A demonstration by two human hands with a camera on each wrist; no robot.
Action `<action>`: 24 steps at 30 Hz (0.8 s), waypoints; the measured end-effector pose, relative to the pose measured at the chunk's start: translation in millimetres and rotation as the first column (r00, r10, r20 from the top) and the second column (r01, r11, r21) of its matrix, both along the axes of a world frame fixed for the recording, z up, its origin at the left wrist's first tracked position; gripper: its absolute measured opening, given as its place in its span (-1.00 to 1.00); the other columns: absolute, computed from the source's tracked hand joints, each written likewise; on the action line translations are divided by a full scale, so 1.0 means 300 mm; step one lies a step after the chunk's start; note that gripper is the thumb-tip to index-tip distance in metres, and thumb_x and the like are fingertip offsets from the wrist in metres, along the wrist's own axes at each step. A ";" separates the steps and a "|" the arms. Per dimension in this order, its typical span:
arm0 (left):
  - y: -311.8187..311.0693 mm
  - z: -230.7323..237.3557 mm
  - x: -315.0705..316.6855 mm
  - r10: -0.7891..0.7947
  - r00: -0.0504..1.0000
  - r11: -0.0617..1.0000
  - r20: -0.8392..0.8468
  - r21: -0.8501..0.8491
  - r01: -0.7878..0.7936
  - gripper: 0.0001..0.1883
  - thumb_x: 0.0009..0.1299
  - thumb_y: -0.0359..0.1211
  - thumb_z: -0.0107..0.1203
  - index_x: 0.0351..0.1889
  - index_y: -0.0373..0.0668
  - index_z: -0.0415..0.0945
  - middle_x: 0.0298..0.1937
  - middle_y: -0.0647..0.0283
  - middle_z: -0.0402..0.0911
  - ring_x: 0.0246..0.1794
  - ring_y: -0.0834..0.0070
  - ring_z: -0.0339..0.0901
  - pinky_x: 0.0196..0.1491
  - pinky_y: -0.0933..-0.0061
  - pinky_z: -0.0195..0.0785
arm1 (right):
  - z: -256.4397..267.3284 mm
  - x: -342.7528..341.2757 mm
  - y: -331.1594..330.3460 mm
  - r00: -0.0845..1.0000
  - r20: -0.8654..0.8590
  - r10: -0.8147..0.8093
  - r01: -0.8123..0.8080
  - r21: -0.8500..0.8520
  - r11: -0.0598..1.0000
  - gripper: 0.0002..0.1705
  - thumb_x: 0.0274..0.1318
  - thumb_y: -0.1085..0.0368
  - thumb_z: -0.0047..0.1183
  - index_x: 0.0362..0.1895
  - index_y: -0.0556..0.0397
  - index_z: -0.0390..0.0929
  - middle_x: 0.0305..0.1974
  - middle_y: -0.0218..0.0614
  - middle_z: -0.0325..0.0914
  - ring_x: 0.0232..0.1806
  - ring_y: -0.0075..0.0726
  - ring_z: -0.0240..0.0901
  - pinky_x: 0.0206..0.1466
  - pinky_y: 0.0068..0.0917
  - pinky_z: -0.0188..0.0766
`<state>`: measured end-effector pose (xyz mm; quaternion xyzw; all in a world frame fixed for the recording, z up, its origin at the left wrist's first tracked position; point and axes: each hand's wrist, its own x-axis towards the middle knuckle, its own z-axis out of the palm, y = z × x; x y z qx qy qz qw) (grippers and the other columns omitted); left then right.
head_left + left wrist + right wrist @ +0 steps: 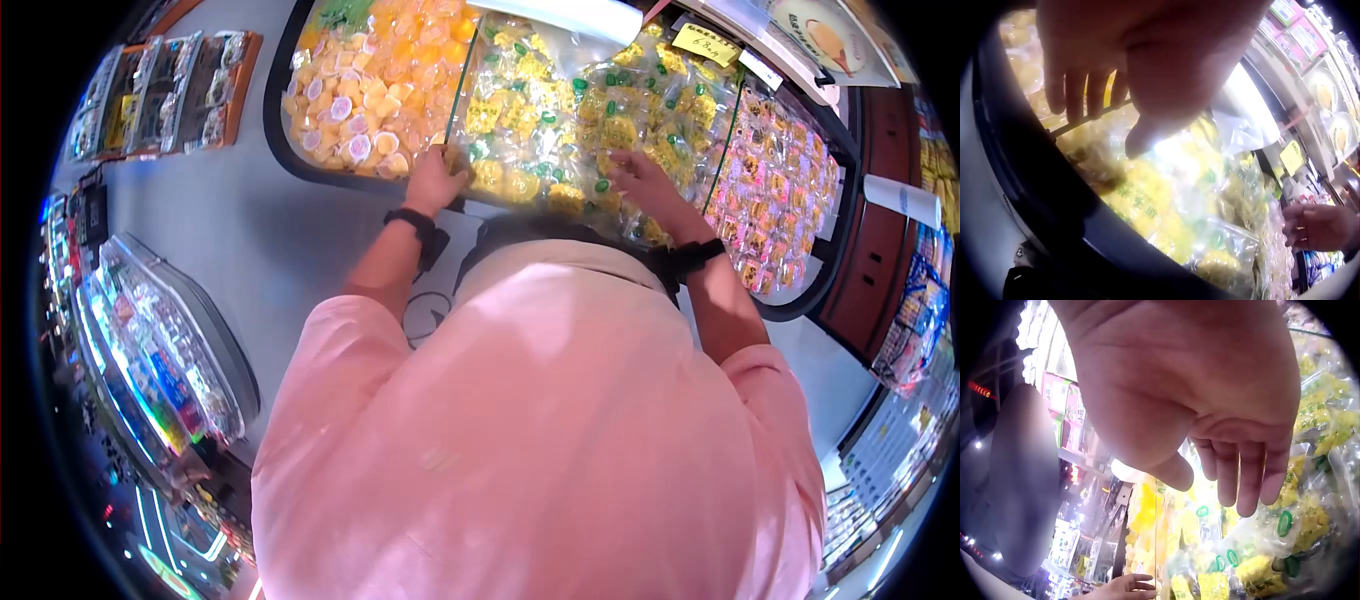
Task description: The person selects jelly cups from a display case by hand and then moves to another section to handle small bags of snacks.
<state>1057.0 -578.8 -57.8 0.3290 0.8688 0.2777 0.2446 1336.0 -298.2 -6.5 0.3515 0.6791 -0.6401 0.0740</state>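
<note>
In the head view my left hand (437, 182) is at the front edge of the display bin, by the dark divider (462, 95) between two sections. The left wrist view shows its fingers (1074, 94) pointing down over that divider, thumb apart, above clear bags of yellow food (1141, 194). My right hand (652, 192) hovers over more yellow packets with green labels (620, 130). Seen from the right wrist, its fingers (1250, 481) are loosely extended and hold nothing, close above a packet with a green oval label (1284, 524).
Orange and pale jelly cups (355, 100) fill the bin's left section, small pink-wrapped packets (775, 190) its right. A black rim (290, 160) borders the bin. A white roll (570, 15) and a yellow price card (706, 45) stand behind. Another display case (175, 340) is at left.
</note>
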 end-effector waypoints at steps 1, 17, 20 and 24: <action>0.002 0.007 -0.012 -0.059 0.982 0.998 -0.181 -0.005 0.059 -0.43 0.24 -0.26 0.40 0.12 -0.35 0.46 -0.11 -0.01 0.61 -0.20 0.23 0.60 -0.05 0.29 0.50 | 0.019 -0.002 -0.020 0.999 0.008 -0.038 0.038 -0.009 0.999 -0.47 0.33 0.19 0.13 0.29 0.18 0.44 -0.15 -0.30 0.61 -0.13 -0.43 0.59 -0.05 -0.48 0.47; 0.059 -0.103 0.046 -0.510 0.854 0.856 -0.099 0.033 0.515 -0.43 0.18 -0.35 0.36 0.21 0.02 0.55 0.19 0.03 0.36 0.27 -0.04 0.28 0.22 0.08 0.34 | 0.055 -0.106 -0.354 0.957 0.064 -0.284 0.287 -0.054 0.956 -0.55 0.37 0.24 0.07 0.25 0.20 0.47 -0.14 -0.30 0.64 -0.19 -0.45 0.57 -0.09 -0.51 0.48; 0.079 -0.078 0.034 -0.622 0.764 0.782 -0.173 -0.098 0.615 -0.42 0.09 -0.40 0.39 0.15 0.08 0.60 0.26 0.18 0.40 0.37 0.05 0.25 0.27 0.04 0.29 | 0.003 -0.094 -0.394 0.944 0.164 -0.287 0.304 -0.095 0.948 -0.55 0.42 0.26 0.02 0.31 0.12 0.43 0.01 -0.30 0.63 -0.06 -0.47 0.54 -0.01 -0.52 0.46; 0.065 -0.013 -0.036 -0.729 0.650 0.680 -0.215 -0.113 0.725 -0.43 0.07 -0.41 0.39 0.12 0.10 0.59 0.25 0.30 0.44 0.36 0.19 0.32 0.30 -0.02 0.19 | -0.015 -0.066 -0.437 0.903 0.180 -0.389 0.418 -0.163 0.894 -0.57 0.39 0.30 0.05 0.29 0.12 0.44 -0.03 -0.31 0.63 -0.09 -0.44 0.53 0.01 -0.50 0.47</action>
